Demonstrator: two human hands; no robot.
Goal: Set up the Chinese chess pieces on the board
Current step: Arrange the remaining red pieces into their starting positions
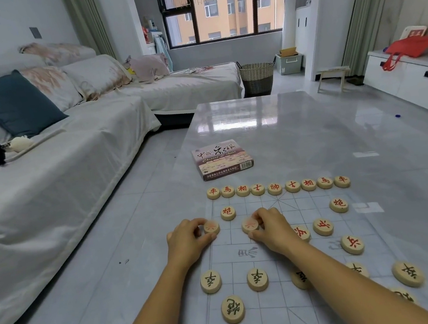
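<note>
Both hands are down on the far half of the board (pixel 276 314), and each one pinches a round wooden piece. I see the left hand (pixel 187 240) with its thumb and fingers curled round the left piece (pixel 211 227), right at the board's left edge. The right hand (pixel 272 229) grips the right piece (pixel 249 224) the same way, closer to the middle. Both pieces lie flat on the board. They have red marks on top, but the marks are blurry and I cannot read them.

Along the far edge lies the back row (pixel 275 188), nine red pieces side by side. One step nearer sit two more red pieces: the left cannon (pixel 227 212) is just past the left piece, and the right cannon (pixel 338 205) is well over on the right side.

Three red soldiers (pixel 323 227) lie loose to the right of my right hand, and one is partly hidden behind the wrist. Black pieces (pixel 257 279) lie on the near half, some under my right arm.

The board lies on a shiny grey table (pixel 271 127). The chess box (pixel 222 159) sits on the table just past the back row. A sofa (pixel 70 153) runs along the left.
</note>
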